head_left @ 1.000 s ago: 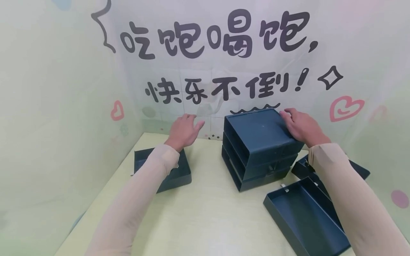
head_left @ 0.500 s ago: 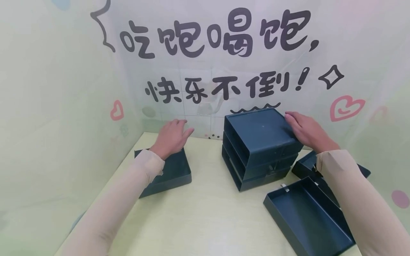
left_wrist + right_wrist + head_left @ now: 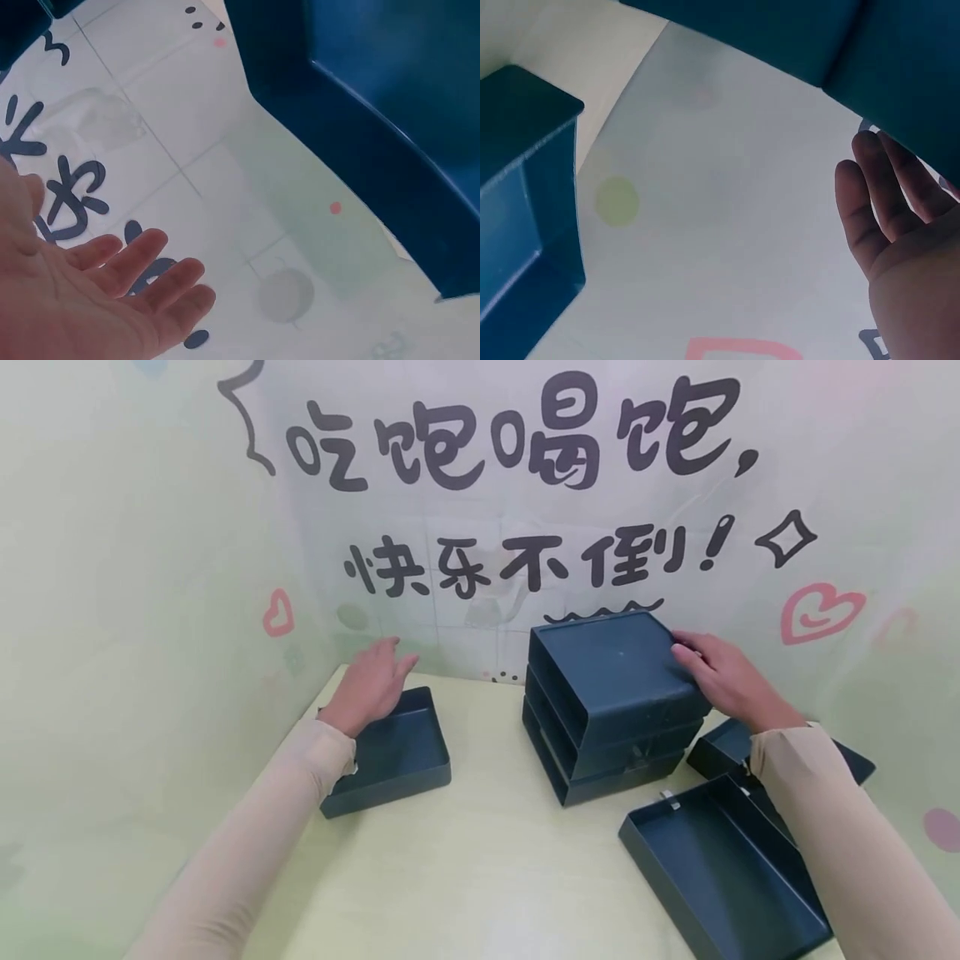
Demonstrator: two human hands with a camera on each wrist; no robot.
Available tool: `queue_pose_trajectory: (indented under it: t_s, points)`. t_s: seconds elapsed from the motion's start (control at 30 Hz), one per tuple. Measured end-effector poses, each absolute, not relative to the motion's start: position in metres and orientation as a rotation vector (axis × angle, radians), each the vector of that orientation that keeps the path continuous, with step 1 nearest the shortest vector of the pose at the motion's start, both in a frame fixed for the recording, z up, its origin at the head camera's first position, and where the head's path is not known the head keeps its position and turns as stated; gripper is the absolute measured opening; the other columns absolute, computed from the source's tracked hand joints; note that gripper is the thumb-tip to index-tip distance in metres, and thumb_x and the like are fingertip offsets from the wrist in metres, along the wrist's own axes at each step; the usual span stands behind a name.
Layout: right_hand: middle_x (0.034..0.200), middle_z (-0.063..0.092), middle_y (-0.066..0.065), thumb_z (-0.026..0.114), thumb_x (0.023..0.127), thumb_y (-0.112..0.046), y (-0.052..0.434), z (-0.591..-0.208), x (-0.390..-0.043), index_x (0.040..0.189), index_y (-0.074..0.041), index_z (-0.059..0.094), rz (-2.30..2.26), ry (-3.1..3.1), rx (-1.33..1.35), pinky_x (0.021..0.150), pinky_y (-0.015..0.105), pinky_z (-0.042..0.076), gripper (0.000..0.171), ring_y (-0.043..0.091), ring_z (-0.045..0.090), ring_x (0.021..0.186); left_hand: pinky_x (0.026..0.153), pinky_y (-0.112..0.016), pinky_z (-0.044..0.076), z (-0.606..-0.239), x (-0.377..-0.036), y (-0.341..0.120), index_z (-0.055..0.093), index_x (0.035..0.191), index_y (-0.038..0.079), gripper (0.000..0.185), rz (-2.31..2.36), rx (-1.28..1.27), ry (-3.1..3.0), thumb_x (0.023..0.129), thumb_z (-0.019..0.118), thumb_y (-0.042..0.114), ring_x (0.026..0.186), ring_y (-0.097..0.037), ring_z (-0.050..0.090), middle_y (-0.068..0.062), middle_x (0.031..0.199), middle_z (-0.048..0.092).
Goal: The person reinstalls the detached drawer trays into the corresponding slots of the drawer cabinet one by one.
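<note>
A dark blue stack of three drawer casings stands right of centre, its dark slots facing left. My right hand rests along its right top edge, the thumb near the top surface. In the right wrist view the fingers extend loosely up to the side of the casing. Farther left, a shallow blue drawer lies with its open side up. My left hand hovers at that drawer's far left part, fingers spread and holding nothing. The left wrist view shows the palm apart from the drawer's wall.
Another drawer lies open side up at the front right, partly under the right sleeve. Behind it, more dark drawer parts are partly hidden by the forearm. The pale table meets a wall hanging with black lettering close behind the stack.
My left hand has moved left, from near the back wall to over the left drawer. The right hand has shifted slightly right and nearer along the stack's edge. The stack stays in place.
</note>
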State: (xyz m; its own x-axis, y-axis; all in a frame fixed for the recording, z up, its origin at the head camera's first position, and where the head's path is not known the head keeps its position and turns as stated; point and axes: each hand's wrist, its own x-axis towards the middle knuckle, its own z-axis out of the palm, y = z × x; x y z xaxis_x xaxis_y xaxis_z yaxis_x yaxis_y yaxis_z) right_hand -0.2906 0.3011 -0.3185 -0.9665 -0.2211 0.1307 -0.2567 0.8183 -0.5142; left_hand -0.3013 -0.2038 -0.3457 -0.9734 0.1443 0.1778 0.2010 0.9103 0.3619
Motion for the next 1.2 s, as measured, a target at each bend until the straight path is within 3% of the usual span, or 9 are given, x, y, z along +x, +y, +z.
queue_pose_trajectory:
  t_s: [0.1,0.27,0.43,0.53,0.7,0.83,1.2]
  points:
    - [0.166,0.026,0.026,0.037,0.106,-0.052,0.306,-0.322,-0.287,0.162,-0.011,0.026,0.891,-2.935,0.381,0.119,0.071,0.019,0.070,0.051,0.025,0.150,0.120,-0.058,0.031,-0.346,-0.299,-0.210,0.023,0.157,-0.007,0.057,-0.575,-0.270,-2.954,0.107,0.037,0.017,0.145,-0.048,0.037,-0.030,0.156,0.039]
    - [0.167,0.022,0.026,0.035,0.107,-0.051,0.312,-0.322,-0.284,0.163,-0.013,0.024,0.917,-2.941,0.365,0.118,0.073,0.018,0.069,0.052,0.022,0.151,0.115,-0.056,0.039,-0.351,-0.292,-0.224,0.005,0.162,0.000,0.076,-0.655,-0.231,-3.006,0.094,0.038,-0.006,0.143,-0.045,0.041,-0.028,0.158,0.038]
    - [0.168,0.021,0.025,0.034,0.107,-0.052,0.313,-0.322,-0.285,0.163,-0.015,0.023,0.933,-2.932,0.370,0.118,0.073,0.017,0.068,0.052,0.021,0.152,0.108,-0.056,0.041,-0.353,-0.284,-0.245,0.002,0.162,-0.001,0.082,-0.711,-0.144,-3.078,0.090,0.040,-0.010,0.146,-0.047,0.035,-0.030,0.161,0.031]
    - [0.168,0.021,0.025,0.033,0.107,-0.052,0.312,-0.324,-0.285,0.163,-0.016,0.023,0.951,-2.931,0.367,0.118,0.073,0.017,0.068,0.052,0.021,0.152,0.111,-0.057,0.039,-0.353,-0.279,-0.260,0.003,0.161,-0.005,0.083,-0.703,-0.124,-3.124,0.086,0.041,-0.011,0.148,-0.050,0.029,-0.034,0.159,0.030]
    - [0.169,0.020,0.023,0.032,0.107,-0.054,0.310,-0.326,-0.289,0.164,-0.018,0.022,0.966,-2.931,0.359,0.119,0.073,0.017,0.068,0.052,0.020,0.153,0.109,-0.057,0.039,-0.357,-0.269,-0.283,0.004,0.157,-0.014,0.081,-0.689,-0.080,-3.167,0.085,0.042,-0.009,0.144,-0.054,0.033,-0.039,0.155,0.032]
    - [0.169,0.019,0.022,0.032,0.107,-0.054,0.309,-0.327,-0.291,0.164,-0.019,0.022,0.980,-2.916,0.368,0.119,0.072,0.016,0.068,0.051,0.019,0.153,0.116,-0.062,0.033,-0.364,-0.258,-0.297,0.006,0.153,-0.021,0.078,-0.652,-0.026,-3.197,0.084,0.042,-0.007,0.141,-0.057,0.034,-0.043,0.150,0.035]
    - [0.169,0.019,0.023,0.031,0.107,-0.053,0.308,-0.328,-0.291,0.163,-0.017,0.023,1.015,-2.898,0.361,0.119,0.073,0.016,0.068,0.051,0.019,0.153,0.113,-0.065,0.035,-0.383,-0.234,-0.324,0.007,0.147,-0.028,0.072,-0.640,0.002,-3.281,0.089,0.041,0.000,0.139,-0.060,0.036,-0.043,0.145,0.042]
